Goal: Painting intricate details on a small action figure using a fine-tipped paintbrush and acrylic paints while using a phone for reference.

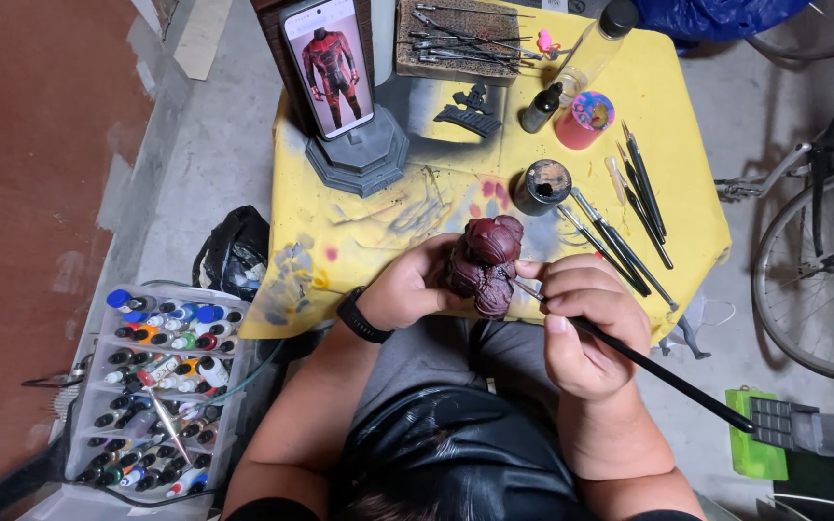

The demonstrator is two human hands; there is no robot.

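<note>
Head view looks down on one dark red figure torso (484,265), gripped in the left hand (415,287), whose fingers wrap its left side above the front edge of the desk (378,246). One black watch (363,316) sits on that wrist. The right hand (586,328) is closed around one thin black paintbrush (649,364); the brush tip touches the torso's right side, and the handle runs down and to the right past the knee.

On the yellow-covered desk stand one phone (330,63) propped upright on a grey base (359,154), one dark paint pot (542,185), one pink cup (584,120), one small black dropper bottle (540,108) and one clear bottle with a black cap (598,41). About seven spare brushes (629,217) lie fanned toward the right edge, their tips close to the hanging cloth. One brown block (456,39) at the back edge carries a cluster of metal tools, too many and too tangled to count.

Left of the desk, on the floor, one clear tray (161,386) holds several rows of paint bottles, dozens in all. One bicycle wheel (818,270) stands at the right, near the desk corner. Open desk surface lies between the grey base and the torso.
</note>
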